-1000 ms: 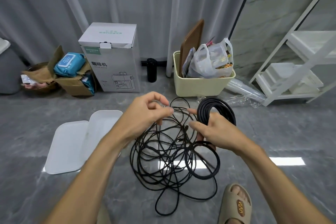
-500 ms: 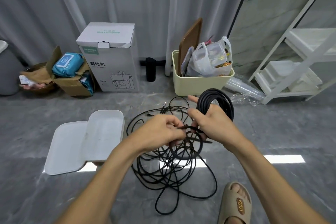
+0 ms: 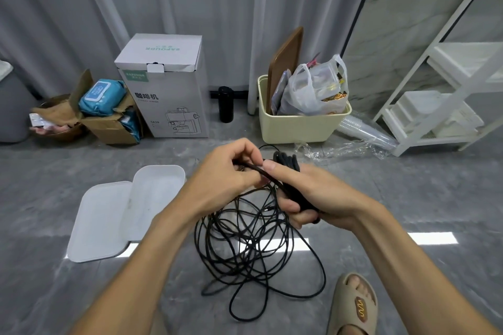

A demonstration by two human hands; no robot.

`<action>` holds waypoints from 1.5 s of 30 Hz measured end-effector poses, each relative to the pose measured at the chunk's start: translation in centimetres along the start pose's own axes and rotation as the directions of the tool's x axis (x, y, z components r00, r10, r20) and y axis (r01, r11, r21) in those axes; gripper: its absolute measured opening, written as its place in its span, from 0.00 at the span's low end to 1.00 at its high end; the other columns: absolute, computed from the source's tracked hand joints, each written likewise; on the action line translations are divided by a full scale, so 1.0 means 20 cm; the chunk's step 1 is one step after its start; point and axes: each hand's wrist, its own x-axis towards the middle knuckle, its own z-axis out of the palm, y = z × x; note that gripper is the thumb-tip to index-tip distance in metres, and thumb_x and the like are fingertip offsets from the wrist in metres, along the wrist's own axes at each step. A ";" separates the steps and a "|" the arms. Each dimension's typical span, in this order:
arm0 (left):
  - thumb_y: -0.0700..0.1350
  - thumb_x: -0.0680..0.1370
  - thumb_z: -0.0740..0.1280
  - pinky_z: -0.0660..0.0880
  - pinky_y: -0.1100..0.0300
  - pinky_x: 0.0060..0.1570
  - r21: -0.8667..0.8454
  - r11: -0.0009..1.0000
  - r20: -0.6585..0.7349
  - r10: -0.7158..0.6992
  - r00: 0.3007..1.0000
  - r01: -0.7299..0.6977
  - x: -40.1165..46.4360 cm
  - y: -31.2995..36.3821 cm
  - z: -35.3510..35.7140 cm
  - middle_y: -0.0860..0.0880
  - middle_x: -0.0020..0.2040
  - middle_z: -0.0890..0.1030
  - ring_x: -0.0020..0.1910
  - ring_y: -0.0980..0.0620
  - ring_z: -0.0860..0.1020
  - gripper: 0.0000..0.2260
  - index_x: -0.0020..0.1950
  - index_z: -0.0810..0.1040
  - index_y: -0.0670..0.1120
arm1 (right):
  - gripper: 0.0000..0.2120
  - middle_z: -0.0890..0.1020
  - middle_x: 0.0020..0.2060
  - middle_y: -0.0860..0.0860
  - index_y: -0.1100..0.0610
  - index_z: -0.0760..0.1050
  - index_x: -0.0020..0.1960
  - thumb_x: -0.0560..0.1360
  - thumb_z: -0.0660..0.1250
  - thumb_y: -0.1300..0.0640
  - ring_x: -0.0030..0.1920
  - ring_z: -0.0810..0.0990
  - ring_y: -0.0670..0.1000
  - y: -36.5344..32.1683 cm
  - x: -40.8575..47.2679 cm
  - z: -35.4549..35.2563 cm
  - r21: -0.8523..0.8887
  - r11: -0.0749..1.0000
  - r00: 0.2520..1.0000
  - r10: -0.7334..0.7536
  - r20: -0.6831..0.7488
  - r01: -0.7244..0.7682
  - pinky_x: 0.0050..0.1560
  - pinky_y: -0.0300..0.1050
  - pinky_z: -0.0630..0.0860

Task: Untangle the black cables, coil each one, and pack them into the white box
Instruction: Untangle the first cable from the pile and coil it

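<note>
Fingers of the right hand (image 3: 313, 198) wrap a coiled bundle (image 3: 290, 171), mostly hidden; the left hand (image 3: 226, 177) pinches one strand. Tangled black cables (image 3: 250, 242) sprawl on grey floor beside the open white box (image 3: 117, 212), curtains behind.

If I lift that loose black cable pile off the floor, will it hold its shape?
Probably not: the loose cable pile lies in limp, crossing loops, so it would likely sag and snag. The thin strands look light. The coiled bundle in the right hand seems tidier.

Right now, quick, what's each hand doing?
Left hand: fingers pinch a strand of black cable.
Right hand: fingers curled round the coiled cable bundle.
</note>
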 end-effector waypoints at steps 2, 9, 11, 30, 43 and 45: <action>0.38 0.70 0.71 0.70 0.64 0.39 -0.059 0.995 0.004 0.077 0.997 -0.077 0.00 0.02 -0.01 0.55 0.34 0.78 0.35 0.55 0.74 0.08 0.43 0.75 0.47 | 0.20 0.63 0.24 0.51 0.58 0.76 0.48 0.77 0.64 0.40 0.19 0.57 0.47 0.00 -0.01 -0.01 0.065 0.997 0.995 0.021 0.102 -0.028 0.26 0.40 0.65; 0.45 0.60 0.68 0.71 0.65 0.45 -0.361 0.927 0.022 0.111 0.994 -0.096 -0.01 0.00 0.02 0.56 0.41 0.75 0.42 0.55 0.73 0.11 0.40 0.77 0.54 | 0.09 0.66 0.17 0.47 0.60 0.80 0.49 0.73 0.69 0.54 0.14 0.62 0.43 0.03 -0.01 -0.03 0.326 0.941 0.881 -0.080 0.466 -0.087 0.21 0.36 0.65; 0.40 0.63 0.66 0.72 0.61 0.50 -0.479 0.875 -0.005 0.076 0.997 -0.069 0.00 -0.01 0.05 0.53 0.45 0.78 0.47 0.54 0.75 0.12 0.43 0.79 0.52 | 0.12 0.68 0.17 0.46 0.60 0.81 0.52 0.73 0.70 0.54 0.14 0.66 0.43 0.04 0.00 -0.03 0.431 0.898 0.840 -0.169 0.516 -0.084 0.22 0.35 0.69; 0.56 0.85 0.43 0.73 0.44 0.64 -0.355 0.843 0.304 -0.305 0.903 0.404 -0.02 -0.11 0.24 0.39 0.52 0.84 0.50 0.44 0.82 0.25 0.67 0.74 0.49 | 0.26 0.80 0.64 0.53 0.44 0.64 0.75 0.78 0.59 0.55 0.60 0.82 0.59 -0.10 0.05 0.05 0.776 0.413 0.853 -0.429 -0.296 0.477 0.63 0.62 0.75; 0.51 0.83 0.44 0.70 0.59 0.40 0.391 0.871 0.116 -0.366 0.923 0.296 -0.04 -0.06 0.11 0.51 0.28 0.76 0.31 0.55 0.73 0.31 0.34 0.82 0.46 | 0.28 0.80 0.60 0.46 0.41 0.59 0.73 0.81 0.63 0.63 0.55 0.76 0.33 -0.02 0.11 0.07 -0.312 0.824 0.673 -0.566 -0.476 0.472 0.57 0.24 0.67; 0.50 0.83 0.48 0.70 0.58 0.38 0.460 0.860 0.015 -0.256 0.967 0.220 -0.03 -0.04 0.08 0.49 0.29 0.76 0.33 0.53 0.73 0.27 0.31 0.78 0.45 | 0.28 0.80 0.42 0.43 0.39 0.60 0.74 0.81 0.64 0.60 0.40 0.76 0.39 0.03 0.13 0.08 -0.416 0.830 0.752 -0.532 -0.390 0.371 0.50 0.28 0.71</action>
